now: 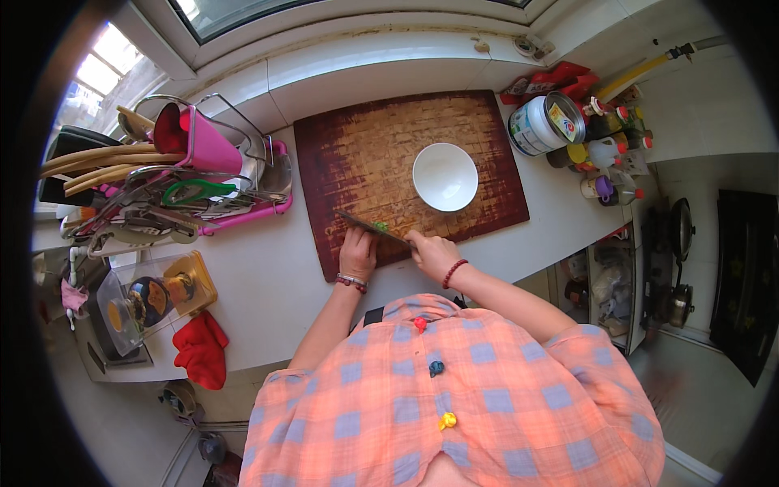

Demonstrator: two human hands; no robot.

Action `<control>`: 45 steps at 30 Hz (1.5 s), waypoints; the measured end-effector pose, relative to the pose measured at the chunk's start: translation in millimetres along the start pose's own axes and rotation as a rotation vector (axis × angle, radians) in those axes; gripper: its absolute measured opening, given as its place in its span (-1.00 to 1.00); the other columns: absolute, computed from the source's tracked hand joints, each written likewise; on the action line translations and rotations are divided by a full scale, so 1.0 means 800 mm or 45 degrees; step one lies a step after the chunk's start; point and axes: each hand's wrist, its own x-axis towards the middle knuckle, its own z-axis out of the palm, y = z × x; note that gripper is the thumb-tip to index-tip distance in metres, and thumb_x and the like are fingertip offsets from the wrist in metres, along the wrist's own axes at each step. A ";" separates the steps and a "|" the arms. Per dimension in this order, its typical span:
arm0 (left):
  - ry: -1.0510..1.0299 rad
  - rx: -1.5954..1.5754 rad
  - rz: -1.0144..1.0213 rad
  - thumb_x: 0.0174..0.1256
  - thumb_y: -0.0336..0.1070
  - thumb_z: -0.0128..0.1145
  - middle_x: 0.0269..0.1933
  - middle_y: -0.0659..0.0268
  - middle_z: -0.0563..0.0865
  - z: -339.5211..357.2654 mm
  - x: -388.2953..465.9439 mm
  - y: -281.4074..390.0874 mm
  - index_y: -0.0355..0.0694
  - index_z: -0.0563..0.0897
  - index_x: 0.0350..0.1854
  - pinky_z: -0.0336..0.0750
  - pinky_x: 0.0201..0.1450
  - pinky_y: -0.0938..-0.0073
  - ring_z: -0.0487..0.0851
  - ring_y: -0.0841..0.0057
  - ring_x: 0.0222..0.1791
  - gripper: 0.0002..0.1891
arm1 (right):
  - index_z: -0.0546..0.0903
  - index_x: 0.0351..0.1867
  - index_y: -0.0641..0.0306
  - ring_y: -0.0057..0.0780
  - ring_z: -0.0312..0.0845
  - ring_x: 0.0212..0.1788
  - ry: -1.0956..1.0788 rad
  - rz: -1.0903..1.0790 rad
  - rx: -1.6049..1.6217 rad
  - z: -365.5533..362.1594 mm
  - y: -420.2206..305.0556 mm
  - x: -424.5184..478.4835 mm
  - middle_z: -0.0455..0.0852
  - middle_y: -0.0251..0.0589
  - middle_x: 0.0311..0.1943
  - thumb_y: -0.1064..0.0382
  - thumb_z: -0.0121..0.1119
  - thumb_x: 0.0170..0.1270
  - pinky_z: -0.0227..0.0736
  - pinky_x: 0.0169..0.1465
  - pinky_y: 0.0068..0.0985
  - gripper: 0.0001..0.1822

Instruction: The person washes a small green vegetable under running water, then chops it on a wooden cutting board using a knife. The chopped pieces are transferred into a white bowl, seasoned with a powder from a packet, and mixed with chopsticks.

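Observation:
My right hand (436, 257) grips the handle of a kitchen knife (394, 238) at the near edge of a worn wooden cutting board (389, 134). The blade runs up and to the left, past the fingers of my left hand (358, 252). Those fingers are bent down on the board close behind the blade, and whatever lies under them is hidden. A few small chopped green bits (380, 226) lie just beyond the blade. Farther up and to the right on the board sits a white bowl (445, 178) with nothing visible inside.
A crowded utensil rack with a pink holder (213, 143) and green-handled scissors (195, 192) flanks the board's left. Below it are a clear plastic container (164, 298) and a red cloth (201, 350). A large tin (541, 125) and several bottles (605, 152) line the right side.

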 end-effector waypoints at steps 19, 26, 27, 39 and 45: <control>0.043 -0.007 0.031 0.04 -0.53 0.21 -0.26 0.12 0.58 -0.002 0.004 0.003 -0.27 0.56 -0.41 0.51 -0.16 0.24 0.54 0.12 -0.20 -0.91 | 0.54 -0.02 0.08 0.10 0.65 -0.25 0.022 0.068 0.115 0.007 -0.025 0.020 0.72 0.09 -0.34 0.18 0.07 0.27 0.51 -0.17 -0.02 -0.74; 0.024 -0.008 0.015 0.04 -0.54 0.20 -0.25 0.12 0.58 0.000 -0.001 -0.001 -0.28 0.54 -0.42 0.49 -0.17 0.22 0.53 0.12 -0.21 -0.90 | 0.56 0.00 0.09 0.13 0.64 -0.20 -0.069 0.099 0.169 -0.014 -0.022 -0.001 0.72 0.12 -0.29 0.18 0.07 0.27 0.51 -0.12 -0.02 -0.72; 0.019 -0.012 0.016 0.04 -0.54 0.20 -0.25 0.12 0.58 0.000 0.000 0.000 -0.28 0.54 -0.42 0.49 -0.18 0.21 0.52 0.12 -0.21 -0.90 | 0.56 0.00 0.10 0.13 0.64 -0.20 -0.093 0.107 0.147 -0.016 -0.023 -0.003 0.72 0.12 -0.29 0.18 0.07 0.27 0.51 -0.12 -0.02 -0.71; -0.040 -0.083 -0.029 0.02 -0.41 0.34 -0.14 0.12 0.64 -0.015 -0.001 0.006 -0.26 0.62 -0.27 0.51 -0.03 0.29 0.58 0.15 -0.08 -0.78 | 0.58 -0.08 0.08 0.16 0.63 -0.24 0.047 0.095 0.244 0.000 -0.029 0.020 0.70 0.13 -0.36 0.13 0.06 0.31 0.50 -0.17 0.00 -0.77; 0.006 -0.038 0.046 -0.03 -0.39 0.38 -0.09 0.14 0.65 -0.037 -0.007 0.009 -0.26 0.63 -0.24 0.52 0.01 0.29 0.58 0.15 -0.04 -0.73 | 0.58 -0.10 0.07 0.15 0.63 -0.30 0.107 -0.001 0.163 -0.010 -0.028 -0.013 0.71 0.10 -0.39 0.15 0.06 0.31 0.50 -0.22 -0.02 -0.80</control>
